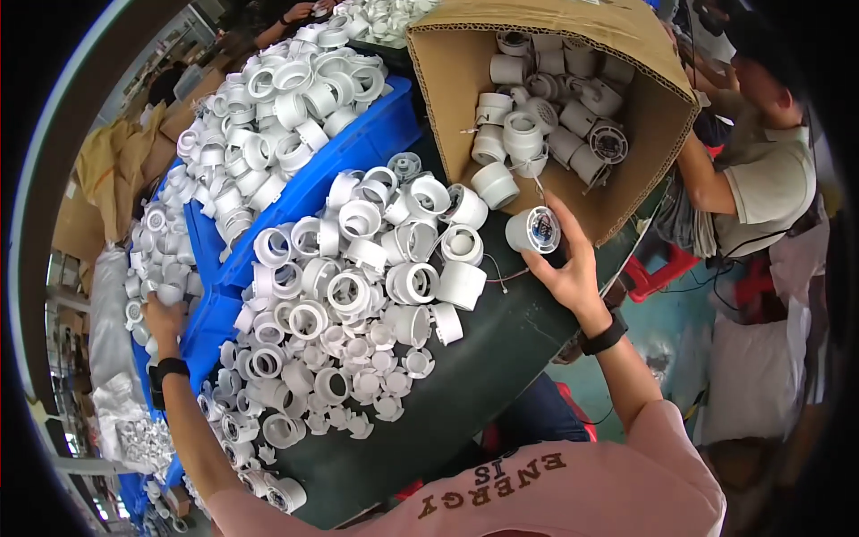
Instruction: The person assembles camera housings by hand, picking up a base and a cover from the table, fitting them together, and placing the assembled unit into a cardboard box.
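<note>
My right hand [573, 277] is closed around a white cylindrical plastic housing [534, 230], pinched between thumb and fingers by the opening of a cardboard box. The housing's round end faces up and shows a dark circuit part inside. At the far left, my left hand [164, 322] is down among small round white caps [161, 237] in a blue bin [201, 327]. Its fingertips are partly hidden by the parts, so its grip is unclear. Between my arms, many loose white rings and sleeves [349, 291] lie heaped on the dark green tabletop [447, 385].
The cardboard box [555, 18] lies open toward me, holding several assembled white housings [523, 134]. More white rings [286, 98] fill a blue bin [313, 188] at the back left. A co-worker [761, 170] sits at the right. Thin wires [501, 277] trail on the table.
</note>
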Tool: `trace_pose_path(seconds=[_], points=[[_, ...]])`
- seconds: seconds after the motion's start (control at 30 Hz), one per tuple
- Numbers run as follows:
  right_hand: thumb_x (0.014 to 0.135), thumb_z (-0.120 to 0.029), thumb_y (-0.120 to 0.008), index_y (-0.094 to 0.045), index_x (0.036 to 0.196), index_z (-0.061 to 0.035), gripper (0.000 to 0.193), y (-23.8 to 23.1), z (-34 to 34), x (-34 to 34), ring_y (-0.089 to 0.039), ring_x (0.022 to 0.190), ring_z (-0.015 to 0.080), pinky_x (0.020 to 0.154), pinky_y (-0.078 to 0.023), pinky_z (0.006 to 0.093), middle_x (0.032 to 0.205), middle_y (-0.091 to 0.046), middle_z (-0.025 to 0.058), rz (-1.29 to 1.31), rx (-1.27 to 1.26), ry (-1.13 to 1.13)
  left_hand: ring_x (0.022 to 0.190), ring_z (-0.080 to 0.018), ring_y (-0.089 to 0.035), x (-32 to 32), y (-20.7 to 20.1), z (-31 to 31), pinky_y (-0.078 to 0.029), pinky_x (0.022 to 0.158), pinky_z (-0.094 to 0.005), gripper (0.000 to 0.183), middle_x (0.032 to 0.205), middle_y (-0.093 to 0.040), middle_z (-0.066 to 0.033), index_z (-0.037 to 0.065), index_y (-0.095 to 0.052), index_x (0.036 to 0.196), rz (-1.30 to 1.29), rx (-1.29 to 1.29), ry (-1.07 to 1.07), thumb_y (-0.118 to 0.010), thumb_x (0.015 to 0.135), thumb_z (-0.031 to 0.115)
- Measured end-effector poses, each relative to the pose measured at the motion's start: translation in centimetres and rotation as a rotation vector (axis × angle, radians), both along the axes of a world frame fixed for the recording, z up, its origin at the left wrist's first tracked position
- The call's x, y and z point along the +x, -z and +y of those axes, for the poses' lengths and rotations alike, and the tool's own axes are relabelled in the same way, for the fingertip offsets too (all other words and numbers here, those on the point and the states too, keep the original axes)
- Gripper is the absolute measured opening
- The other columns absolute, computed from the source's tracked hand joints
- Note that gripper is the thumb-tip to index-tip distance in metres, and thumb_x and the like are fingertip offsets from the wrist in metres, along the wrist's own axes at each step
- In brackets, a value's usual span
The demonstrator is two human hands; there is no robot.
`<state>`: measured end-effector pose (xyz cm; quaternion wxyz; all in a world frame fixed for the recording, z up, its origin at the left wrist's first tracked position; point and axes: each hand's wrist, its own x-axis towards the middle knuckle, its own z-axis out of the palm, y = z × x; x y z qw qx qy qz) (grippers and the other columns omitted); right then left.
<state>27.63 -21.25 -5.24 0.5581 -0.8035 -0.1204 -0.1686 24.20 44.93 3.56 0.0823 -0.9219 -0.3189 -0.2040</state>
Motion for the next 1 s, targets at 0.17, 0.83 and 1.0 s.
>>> trace_pose_path(seconds=[0.17, 0.83, 1.0], points=[[0.074, 0.000, -0.071, -0.038, 0.132, -0.0004, 0.067, -0.7, 1.6, -2.7, -0.048, 0.120, 0.0231, 0.102, -0.038, 0.0373, 0.131, -0.046, 0.0129, 0.083, 0.396, -0.359, 0.094, -0.0174, -0.054, -7.5, -2.8, -19.9, -0.045, 0.083, -0.0306, 0.061, 0.104, -0.054, -0.0071, 0.003, -0.045, 0.119, -0.366, -0.599, 0.631, -0.074, 0.065, 0.005], [0.068, -0.005, -0.080, -0.046, 0.129, 0.0039, 0.071, -7.8, 5.5, -19.5, -0.058, 0.091, 0.0207, 0.079, -0.052, 0.0314, 0.118, -0.048, 0.0155, 0.017, 0.161, -0.968, 0.089, -0.0111, -0.055, -24.6, 1.1, -46.9, -0.045, 0.079, -0.0254, 0.029, 0.109, -0.059, -0.0134, -0.002, -0.042, 0.118, -0.897, -1.350, 0.684, -0.041, 0.099, 0.019], [0.068, -0.005, -0.080, -0.047, 0.128, 0.0046, 0.070, -8.0, 5.6, -20.0, -0.057, 0.092, 0.0209, 0.077, -0.052, 0.0312, 0.114, -0.049, 0.0150, -0.080, 0.114, -0.962, 0.091, -0.0128, -0.054, -25.0, 1.6, -47.2, -0.044, 0.081, -0.0274, 0.030, 0.110, -0.058, -0.0148, -0.003, -0.040, 0.120, -0.954, -1.155, 0.785, -0.041, 0.098, 0.017]])
